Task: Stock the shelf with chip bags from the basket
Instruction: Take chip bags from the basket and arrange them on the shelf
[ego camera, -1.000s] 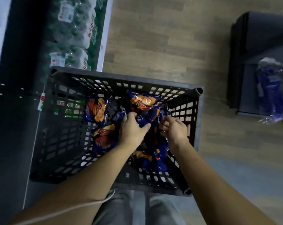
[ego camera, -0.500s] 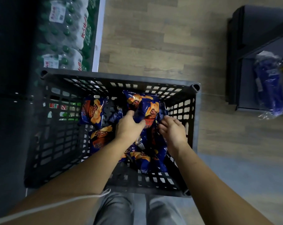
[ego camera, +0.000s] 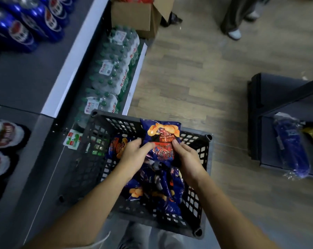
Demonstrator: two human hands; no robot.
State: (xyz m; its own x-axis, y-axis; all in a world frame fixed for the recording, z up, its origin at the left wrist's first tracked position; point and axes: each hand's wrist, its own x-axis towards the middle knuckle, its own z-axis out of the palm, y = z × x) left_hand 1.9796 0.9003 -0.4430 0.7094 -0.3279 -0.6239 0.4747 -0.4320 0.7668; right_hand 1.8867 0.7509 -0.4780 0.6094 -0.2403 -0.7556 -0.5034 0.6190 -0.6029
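**One chip bag up out of the basket, held in both grips**

We hold one blue chip bag (ego camera: 160,134) above the far side of the basket (ego camera: 208,137), its top end over the far rim. The left grip (ego camera: 134,156) pinches the bag's left edge between thumb and fingers. The right grip (ego camera: 186,159) pinches the right edge, near the bag's lower half. Neither grip is spread, and both are closed on this one bag.

More bags (ego camera: 152,189) lie heaped in the basket's near right part, below our wrists.

We judge the bag to be light, puffed with air and soft, with a slick film that crinkles and can slide under a loose pinch. The chips inside are brittle, so we should not squeeze the belly. The side edges and the flat sealed ends are the places to take hold, with only light pressure. One grip on a sealed end would probably carry it.

The shelf (ego camera: 26,83) runs along our left, with packs of water bottles (ego camera: 112,76) on its lowest level, just past the basket's far left corner. We cannot tell which spot the chips belong in.
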